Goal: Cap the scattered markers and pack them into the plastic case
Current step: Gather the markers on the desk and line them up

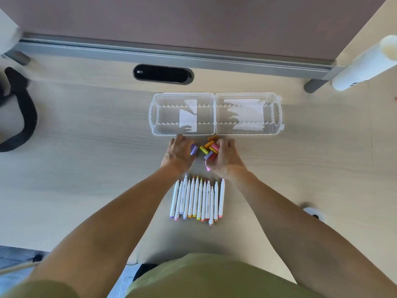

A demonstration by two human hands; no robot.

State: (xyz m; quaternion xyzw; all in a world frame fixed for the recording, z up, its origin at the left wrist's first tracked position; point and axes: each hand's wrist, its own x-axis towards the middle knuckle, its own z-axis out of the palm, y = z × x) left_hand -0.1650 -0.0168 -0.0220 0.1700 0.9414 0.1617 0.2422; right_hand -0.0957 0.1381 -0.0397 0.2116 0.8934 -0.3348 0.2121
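markers (197, 200) — uncapped, white barrels side by side on the desk (86, 147), at 6 o'clock from the hands
left hand (179, 151) — fingers curled against a purple cap (194, 149); cannot tell if it holds it
right hand (225, 158) curled round caps (209, 148) heaped between both hands
plastic case (167, 114) lying open at 12 o'clock, just beyond the caps

white markers (197, 198), multicoloured caps (207, 149), clear case (214, 95), pale wood-grain table (96, 117)
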